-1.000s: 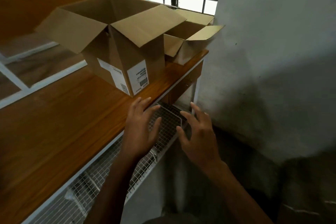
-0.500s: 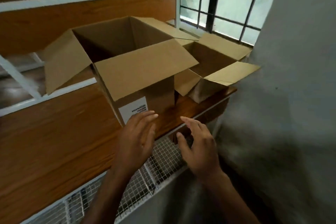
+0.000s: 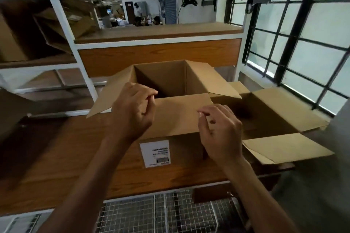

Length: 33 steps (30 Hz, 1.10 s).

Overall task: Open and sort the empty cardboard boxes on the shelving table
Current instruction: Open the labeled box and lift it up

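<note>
The wooden tabletop (image 3: 62, 157) of the white-framed shelving table carries two open cardboard boxes: a taller box (image 3: 181, 138) (white label on its near face) stands in the middle, and a lower box (image 3: 269, 119) sits just beside it at the right end, flaps spread.

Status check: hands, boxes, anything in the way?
Left hand and right hand over the labelled box, fingers curled, grip unclear. Its flaps open; second box open alongside. Nothing in the way.
</note>
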{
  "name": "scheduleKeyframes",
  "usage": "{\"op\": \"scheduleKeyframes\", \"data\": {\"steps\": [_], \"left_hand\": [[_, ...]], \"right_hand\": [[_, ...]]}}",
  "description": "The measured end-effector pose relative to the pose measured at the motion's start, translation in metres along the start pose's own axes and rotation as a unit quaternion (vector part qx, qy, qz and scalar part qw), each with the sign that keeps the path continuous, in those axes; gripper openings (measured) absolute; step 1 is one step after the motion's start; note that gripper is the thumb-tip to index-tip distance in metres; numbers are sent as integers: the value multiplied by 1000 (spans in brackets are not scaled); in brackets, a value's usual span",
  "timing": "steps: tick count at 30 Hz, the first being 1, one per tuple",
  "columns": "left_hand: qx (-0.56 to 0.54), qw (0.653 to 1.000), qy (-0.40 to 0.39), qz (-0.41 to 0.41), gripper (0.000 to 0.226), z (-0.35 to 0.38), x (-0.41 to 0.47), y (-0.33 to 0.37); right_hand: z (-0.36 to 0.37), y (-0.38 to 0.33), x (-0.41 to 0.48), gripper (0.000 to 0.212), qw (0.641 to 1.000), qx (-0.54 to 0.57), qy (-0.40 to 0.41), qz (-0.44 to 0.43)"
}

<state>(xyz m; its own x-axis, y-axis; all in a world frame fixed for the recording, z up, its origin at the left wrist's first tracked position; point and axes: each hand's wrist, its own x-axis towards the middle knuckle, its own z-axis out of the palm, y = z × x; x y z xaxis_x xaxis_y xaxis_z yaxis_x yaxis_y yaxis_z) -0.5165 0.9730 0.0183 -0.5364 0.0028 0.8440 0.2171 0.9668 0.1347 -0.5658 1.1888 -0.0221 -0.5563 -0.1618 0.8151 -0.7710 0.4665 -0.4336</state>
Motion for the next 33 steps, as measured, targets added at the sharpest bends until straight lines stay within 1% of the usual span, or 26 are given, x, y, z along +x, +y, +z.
{"op": "scheduleKeyframes", "data": {"steps": [2,4,6,8,9,10,11,12,13,14,16,19,20,21,22,23,24,25,27,28,29,30,32,33], "left_hand": [[14,1000,-5,3,21,5,15,-9],[24,1000,-2,1,26,5,27,-17],[44,998,-23,-35,32,8,38,-32],[71,985,-92,-128,32,20,42,-60],[75,968,-138,-196,28,27,40,-74],[52,941,-183,-278,21,35,34,-84],[5,912,-209,-352,13,43,28,-90],[-47,891,-213,-397,11,49,22,-93],[-82,886,-203,-410,14,54,16,-95],[-100,887,-192,-408,20,57,13,-96],[-129,884,-155,-421,27,59,11,-92],[-167,871,-94,-452,31,62,7,-89],[-177,866,-82,-460,33,62,5,-88],[-180,865,-72,-463,34,61,3,-87],[-183,865,-60,-463,35,58,3,-84],[-188,863,-49,-466,36,55,2,-81],[-197,860,-35,-469,37,51,0,-75],[-208,855,-23,-475,39,47,-3,-69],[-230,837,-7,-497,43,38,-10,-57],[-238,820,-7,-520,43,33,-14,-52],[-251,792,-17,-556,41,28,-17,-47],[-273,756,-34,-594,37,23,-20,-43],[-342,664,-51,-663,33,14,-26,-34],[-360,629,-57,-686,32,10,-30,-32]], "right_hand": [[7,4,22,25,1000,-8,-8,-14],[16,9,42,21,999,-21,-36,-18],[27,15,61,15,997,-42,-64,-22],[40,29,77,13,993,-75,-96,-6],[48,38,81,15,988,-96,-120,15],[55,47,82,19,982,-113,-146,44],[62,54,79,25,976,-115,-167,81],[68,59,75,32,973,-102,-172,115],[72,59,70,36,972,-91,-163,144],[76,59,67,38,972,-83,-147,166],[83,56,65,35,967,-57,-120,216],[80,52,66,33,953,5,-96,289],[78,50,66,37,948,20,-93,305],[74,47,65,49,941,37,-91,324],[71,47,64,64,931,59,-91,349],[68,47,64,78,915,80,-99,384],[64,49,64,85,900,103,-110,409],[63,53,63,87,885,124,-123,431],[60,61,57,82,858,161,-151,464],[59,63,52,80,843,182,-162,479],[57,66,47,78,826,202,-169,497],[53,66,44,75,811,223,-173,513],[46,66,42,67,789,250,-191,528],[43,66,43,63,780,256,-207,532]]}}
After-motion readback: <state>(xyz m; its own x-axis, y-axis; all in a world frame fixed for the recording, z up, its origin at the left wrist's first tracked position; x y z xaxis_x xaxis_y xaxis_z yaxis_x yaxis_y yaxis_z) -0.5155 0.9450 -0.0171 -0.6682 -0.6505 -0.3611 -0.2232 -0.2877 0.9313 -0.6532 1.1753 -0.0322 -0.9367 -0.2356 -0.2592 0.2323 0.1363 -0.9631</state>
